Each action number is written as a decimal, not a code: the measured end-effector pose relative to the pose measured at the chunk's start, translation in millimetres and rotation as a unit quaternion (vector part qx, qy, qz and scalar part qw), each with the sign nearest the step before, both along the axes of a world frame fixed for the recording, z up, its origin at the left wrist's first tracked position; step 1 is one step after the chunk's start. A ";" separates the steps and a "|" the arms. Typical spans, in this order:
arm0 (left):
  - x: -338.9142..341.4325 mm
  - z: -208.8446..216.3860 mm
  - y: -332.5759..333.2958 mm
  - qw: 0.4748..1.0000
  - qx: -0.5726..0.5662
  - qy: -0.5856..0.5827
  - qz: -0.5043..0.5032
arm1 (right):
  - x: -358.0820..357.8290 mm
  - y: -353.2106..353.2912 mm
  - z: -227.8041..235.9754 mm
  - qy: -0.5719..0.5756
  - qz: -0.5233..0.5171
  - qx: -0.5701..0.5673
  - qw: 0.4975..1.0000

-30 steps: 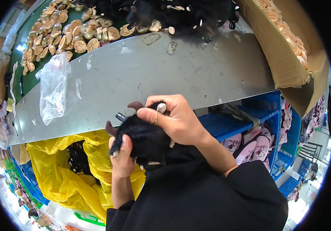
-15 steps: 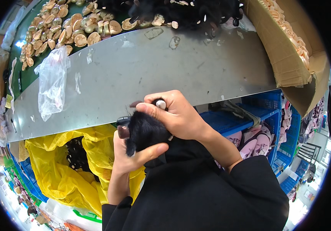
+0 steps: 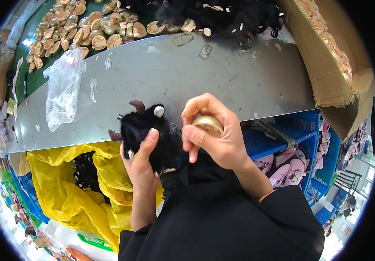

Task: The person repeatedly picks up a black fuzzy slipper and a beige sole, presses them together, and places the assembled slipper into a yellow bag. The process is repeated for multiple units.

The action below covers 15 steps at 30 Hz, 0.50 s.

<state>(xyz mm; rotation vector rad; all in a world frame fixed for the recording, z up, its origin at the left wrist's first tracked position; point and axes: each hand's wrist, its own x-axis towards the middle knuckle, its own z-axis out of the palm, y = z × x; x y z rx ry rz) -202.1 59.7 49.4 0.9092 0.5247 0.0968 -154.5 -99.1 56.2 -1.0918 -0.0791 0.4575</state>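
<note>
My left hand (image 3: 140,167) is closed round a black plush toy (image 3: 141,128) with brown horns and white-lined ears, its thumb laid across the fur. The toy is at the front edge of the grey metal table (image 3: 152,78). Just right of it, my right hand (image 3: 216,135) pinches a shiny gold half-round shell (image 3: 209,124) between thumb and fingers. A small gap separates the shell from the toy. My left palm and most of its fingers are hidden behind the plush.
Many gold and peach shell pieces (image 3: 98,32) lie at the far left, beside a pile of black plush (image 3: 231,17). A clear plastic bag (image 3: 63,89) rests on the table. A cardboard box (image 3: 322,65) stands far right, a yellow sack (image 3: 57,182) near left, blue crates (image 3: 261,141) near right.
My right hand has come off the toy to the right and now shows the gold shell in its fingers. The toy has turned, its horns and ears now showing plainly.
</note>
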 end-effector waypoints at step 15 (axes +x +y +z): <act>-18.7 5.3 4.5 0.999 0.007 0.010 -0.040 | -10.5 17.6 2.4 -0.082 0.019 0.005 0.996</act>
